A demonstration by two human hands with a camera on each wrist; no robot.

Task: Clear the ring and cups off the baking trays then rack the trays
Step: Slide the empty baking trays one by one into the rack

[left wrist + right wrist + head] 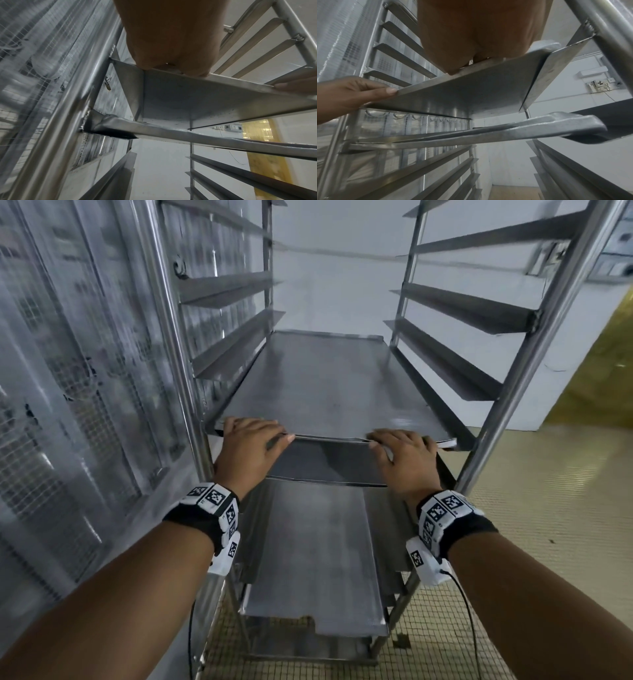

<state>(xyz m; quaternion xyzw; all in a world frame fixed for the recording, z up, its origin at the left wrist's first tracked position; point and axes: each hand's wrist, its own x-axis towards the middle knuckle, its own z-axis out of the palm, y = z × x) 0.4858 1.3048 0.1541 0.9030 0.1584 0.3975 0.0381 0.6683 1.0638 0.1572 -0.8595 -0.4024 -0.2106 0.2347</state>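
Observation:
An empty steel baking tray (322, 392) lies flat on a pair of rack rails, pushed most of the way in. My left hand (250, 440) rests on the left of its front edge, fingers flat on top and thumb against the rim. My right hand (400, 450) lies the same way on the right of that edge. From below, the tray's underside (197, 102) (462, 97) shows with each palm, the left hand (168, 40) and the right hand (479, 33), against the rim. No ring or cups are in view.
A second tray (325, 463) sits one level lower and sticks out a little; a third tray (315, 559) sticks out further near the bottom. The steel rack's posts (534, 337) and empty angled rails (233, 350) flank the hands. A mesh-covered window wall (68, 371) stands left.

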